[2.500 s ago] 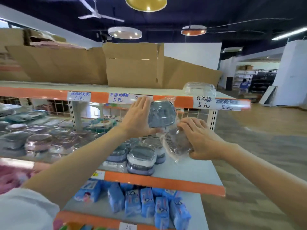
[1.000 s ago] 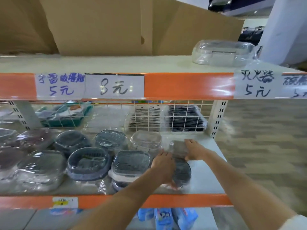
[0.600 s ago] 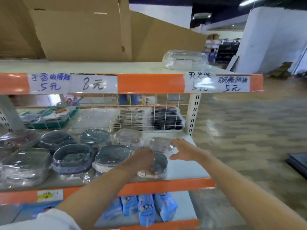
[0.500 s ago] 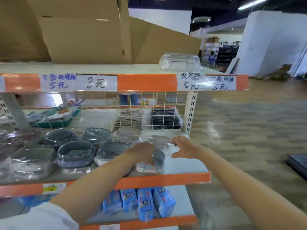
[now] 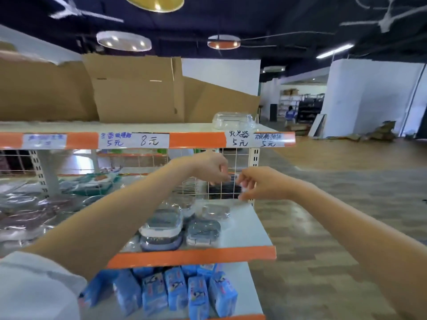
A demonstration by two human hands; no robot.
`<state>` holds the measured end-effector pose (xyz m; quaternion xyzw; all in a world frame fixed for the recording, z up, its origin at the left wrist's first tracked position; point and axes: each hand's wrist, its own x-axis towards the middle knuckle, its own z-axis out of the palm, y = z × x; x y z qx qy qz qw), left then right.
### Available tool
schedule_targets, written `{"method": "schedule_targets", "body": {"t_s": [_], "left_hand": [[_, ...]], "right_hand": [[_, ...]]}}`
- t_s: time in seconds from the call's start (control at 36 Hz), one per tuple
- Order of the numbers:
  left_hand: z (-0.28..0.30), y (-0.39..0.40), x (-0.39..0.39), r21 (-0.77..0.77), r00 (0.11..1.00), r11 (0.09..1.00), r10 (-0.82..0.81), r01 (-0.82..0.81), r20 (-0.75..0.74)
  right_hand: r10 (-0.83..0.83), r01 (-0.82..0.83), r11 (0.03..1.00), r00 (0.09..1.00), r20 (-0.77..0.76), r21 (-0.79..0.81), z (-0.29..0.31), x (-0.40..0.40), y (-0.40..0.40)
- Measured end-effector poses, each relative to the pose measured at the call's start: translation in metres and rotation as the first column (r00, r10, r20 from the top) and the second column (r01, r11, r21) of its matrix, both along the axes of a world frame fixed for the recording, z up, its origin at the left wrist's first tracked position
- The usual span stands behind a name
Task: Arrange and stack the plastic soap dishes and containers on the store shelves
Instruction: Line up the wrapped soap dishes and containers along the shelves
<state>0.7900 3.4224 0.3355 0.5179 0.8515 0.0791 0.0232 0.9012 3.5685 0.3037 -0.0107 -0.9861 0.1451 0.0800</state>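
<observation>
Hovering mid-frame, left hand (image 5: 211, 168) & right hand (image 5: 256, 184) w/ loosely curled fingers, holding nothing; wrapped soap dishes (image 5: 203, 229) lie directly below, left hand nearer.

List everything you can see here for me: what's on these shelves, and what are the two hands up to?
soap dishes: several, dark grey-blue, plastic-wrapped, middle shelf, some stacked
clear container: one, transparent, top shelf, right end
cardboard boxes: several, brown, flattened, top shelf
price labels: several, white with blue handwriting, on the top shelf's orange edge
blue packets: a row, light blue, bottom shelf
wire grid: one, white, behind the middle shelf
ceiling lamps: three, round, overhead
left hand: raised in front of the wire grid, fingers curled, nothing visibly held
right hand: beside the left, fingers curled, nothing visibly held
</observation>
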Motion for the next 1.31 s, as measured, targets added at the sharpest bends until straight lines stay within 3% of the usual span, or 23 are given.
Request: {"method": "schedule_targets", "body": {"t_s": [0.14, 0.36, 0.64, 1.0, 1.11, 1.31], "left_hand": [[0.044, 0.002, -0.004, 0.166, 1.000, 0.986, -0.009, 0.005, 0.020], [0.085, 0.006, -0.037, 0.326, 0.995, 0.945, 0.049, -0.017, -0.091], [0.091, 0.023, -0.107, 0.353, 0.971, 0.932, 0.153, -0.080, -0.183], [0.082, 0.064, -0.171, 0.464, 0.933, 0.881, 0.243, -0.098, -0.264], [0.071, 0.073, -0.185, 0.515, 0.960, 0.851, 0.220, -0.102, -0.173], [0.067, 0.077, -0.188, 0.500, 0.976, 0.855, 0.205, -0.139, -0.078]], "right_hand": [[-0.016, 0.019, 1.000, 0.987, -0.157, 0.018, 0.050, 0.002, 0.008], [-0.046, 0.077, 0.994, 0.941, -0.336, 0.079, 0.090, -0.019, 0.024], [-0.132, 0.184, 0.970, 0.947, -0.292, 0.157, 0.104, -0.091, 0.051], [-0.313, 0.355, 0.926, 0.912, -0.265, 0.129, 0.106, -0.180, 0.077], [-0.313, 0.324, 0.940, 0.944, -0.101, 0.110, 0.099, -0.200, 0.086], [-0.307, 0.316, 0.941, 0.947, -0.093, 0.118, 0.100, -0.202, 0.093]]}}
